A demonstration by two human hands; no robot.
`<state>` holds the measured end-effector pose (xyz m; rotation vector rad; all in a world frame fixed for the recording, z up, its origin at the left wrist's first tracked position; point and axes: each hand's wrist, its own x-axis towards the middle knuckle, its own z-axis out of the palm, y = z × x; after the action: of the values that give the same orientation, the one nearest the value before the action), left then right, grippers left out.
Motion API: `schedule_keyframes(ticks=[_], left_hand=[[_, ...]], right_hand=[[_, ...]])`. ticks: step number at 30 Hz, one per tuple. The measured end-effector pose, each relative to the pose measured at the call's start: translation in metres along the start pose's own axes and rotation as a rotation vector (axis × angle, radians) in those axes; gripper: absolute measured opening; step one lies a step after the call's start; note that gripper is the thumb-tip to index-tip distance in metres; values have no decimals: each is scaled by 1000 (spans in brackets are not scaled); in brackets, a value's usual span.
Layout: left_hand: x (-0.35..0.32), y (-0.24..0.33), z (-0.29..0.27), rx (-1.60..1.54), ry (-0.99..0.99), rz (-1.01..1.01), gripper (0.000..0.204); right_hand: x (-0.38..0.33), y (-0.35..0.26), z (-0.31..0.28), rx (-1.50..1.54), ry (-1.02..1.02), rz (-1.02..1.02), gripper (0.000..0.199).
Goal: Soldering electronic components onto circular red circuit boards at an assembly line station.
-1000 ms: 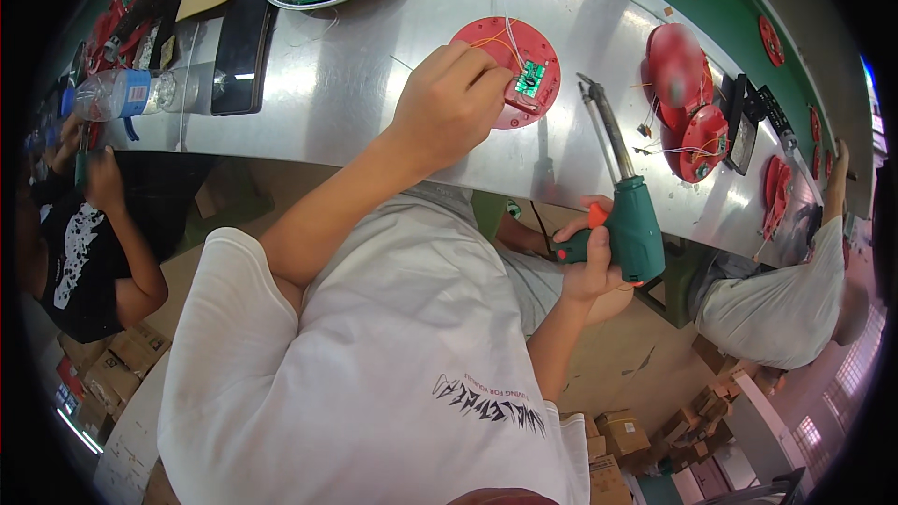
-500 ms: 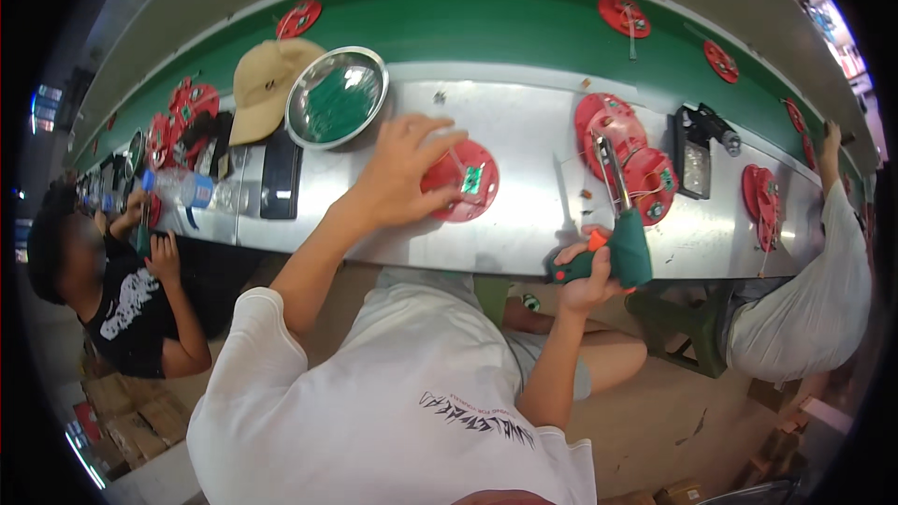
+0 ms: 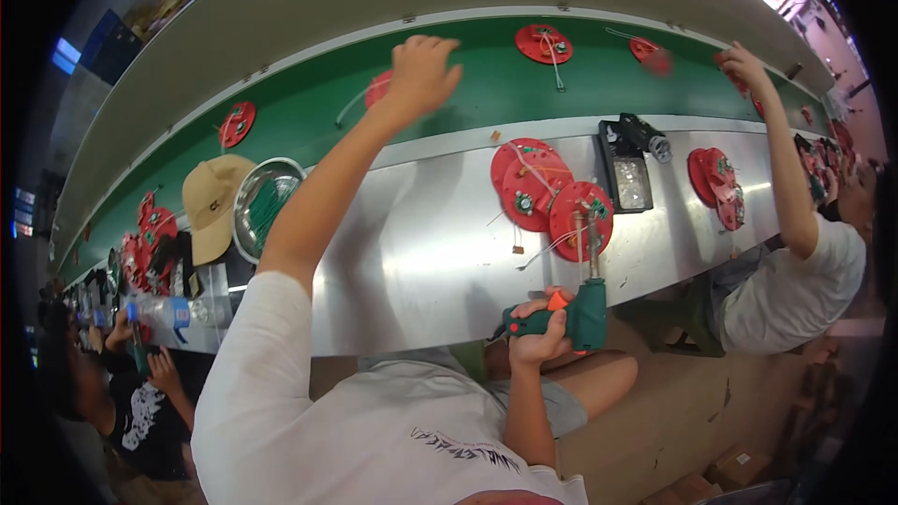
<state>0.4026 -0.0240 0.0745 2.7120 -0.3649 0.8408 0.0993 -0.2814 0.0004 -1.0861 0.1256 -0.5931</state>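
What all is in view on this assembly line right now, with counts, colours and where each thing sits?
Conveyor belt: one, green, running along the far side.
Steel worktable: one, silver, in front of the belt.
Red round discs on the belt: at least four, one at top centre.
Stack of red discs: several overlapping, on the table right of centre.
Black tray: one, beside that stack.
Metal bowl: one, holding green pieces, table left.
Cap: one, tan, left of the bowl.
Co-workers: one at right, one at lower left.
Left hand: reaching over the belt, near a red disc.
Right hand: gripping a green glue gun.
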Motion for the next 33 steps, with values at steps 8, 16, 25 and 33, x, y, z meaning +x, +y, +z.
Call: schedule_keyframes(ticks=[8,16,25,33], left_hand=[[158,78,173,-276,-69,-509,67],[164,58,156,-256,-428,-331,39],[51,-3,-10,-216,-536,-9,61],[-189,43,-147,-124,-569,16,39]], right_hand=[[-9,9,2,-82,128,66,44],[-7,0,16,-178,115,31,41],[2,6,2,-6,-2,72,34],[3,5,6,-66,-60,154,25]])
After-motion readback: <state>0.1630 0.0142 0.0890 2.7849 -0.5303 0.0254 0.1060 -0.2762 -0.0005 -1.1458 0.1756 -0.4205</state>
